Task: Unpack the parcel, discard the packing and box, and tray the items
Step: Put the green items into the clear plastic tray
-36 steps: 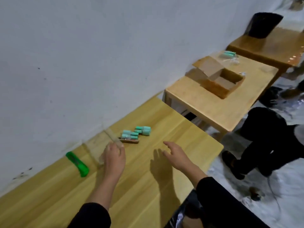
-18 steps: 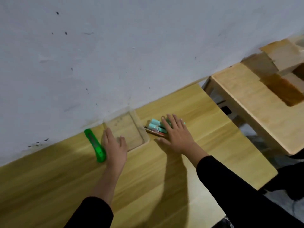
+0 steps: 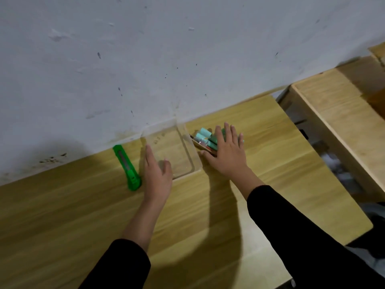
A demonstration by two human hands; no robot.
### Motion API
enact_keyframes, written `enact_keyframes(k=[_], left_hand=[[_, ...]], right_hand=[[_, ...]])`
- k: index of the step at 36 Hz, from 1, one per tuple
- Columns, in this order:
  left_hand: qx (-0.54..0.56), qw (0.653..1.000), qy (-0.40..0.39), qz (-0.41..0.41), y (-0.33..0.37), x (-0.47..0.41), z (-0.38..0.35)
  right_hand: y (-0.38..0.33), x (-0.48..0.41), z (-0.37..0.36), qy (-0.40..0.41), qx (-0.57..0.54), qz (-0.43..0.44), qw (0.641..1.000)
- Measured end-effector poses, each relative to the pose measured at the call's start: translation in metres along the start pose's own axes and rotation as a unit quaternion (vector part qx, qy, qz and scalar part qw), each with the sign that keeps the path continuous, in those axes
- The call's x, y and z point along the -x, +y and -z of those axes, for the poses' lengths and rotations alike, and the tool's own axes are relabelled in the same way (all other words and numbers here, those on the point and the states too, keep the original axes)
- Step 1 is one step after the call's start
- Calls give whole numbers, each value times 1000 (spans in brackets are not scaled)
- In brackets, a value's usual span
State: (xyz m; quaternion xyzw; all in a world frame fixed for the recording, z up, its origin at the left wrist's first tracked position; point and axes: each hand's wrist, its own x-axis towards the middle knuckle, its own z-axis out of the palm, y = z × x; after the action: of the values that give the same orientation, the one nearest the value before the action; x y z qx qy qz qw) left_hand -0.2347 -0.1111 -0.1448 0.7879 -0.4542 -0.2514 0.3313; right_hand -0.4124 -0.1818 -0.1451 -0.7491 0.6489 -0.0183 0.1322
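Teal tubes (image 3: pixel 203 135) lie piled just right of a clear tray (image 3: pixel 188 142) on a wooden table (image 3: pixel 83 205). The right hand (image 3: pixel 226 155) lies on them, fingers spread flat. The left hand (image 3: pixel 157 176) straddles the tray's left wall, fingers straight. A green box cutter (image 3: pixel 126 166) lies just left of the tray.

Tray (image 3: pixel 188 147) sits at the far edge of the counter (image 3: pixel 83 215), against the wall (image 3: pixel 187 49). Cutter (image 3: pixel 126 167) lies just left of it. Items (image 3: pixel 205 138) lie heaped on the counter just right of the tray. Your left hand (image 3: pixel 157 174) lies at the tray's near left corner, between cutter and tray. Your right hand (image 3: pixel 226 155) lies flat on the items. Second counter (image 3: pixel 343 122) stands beyond the right edge.
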Motion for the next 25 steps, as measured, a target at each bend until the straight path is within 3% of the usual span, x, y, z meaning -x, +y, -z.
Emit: enact_keyframes(k=[4, 19, 25], left_hand=[[10, 1000, -8, 3, -1, 0, 0], [47, 999, -7, 19, 2, 4, 4], [68, 997, -18, 23, 13, 9, 9]], right_hand=[[16, 5, 2, -15, 7, -17, 1000], [4, -23, 6, -37, -9, 57, 998], [-6, -30, 6, -9, 25, 75, 997]])
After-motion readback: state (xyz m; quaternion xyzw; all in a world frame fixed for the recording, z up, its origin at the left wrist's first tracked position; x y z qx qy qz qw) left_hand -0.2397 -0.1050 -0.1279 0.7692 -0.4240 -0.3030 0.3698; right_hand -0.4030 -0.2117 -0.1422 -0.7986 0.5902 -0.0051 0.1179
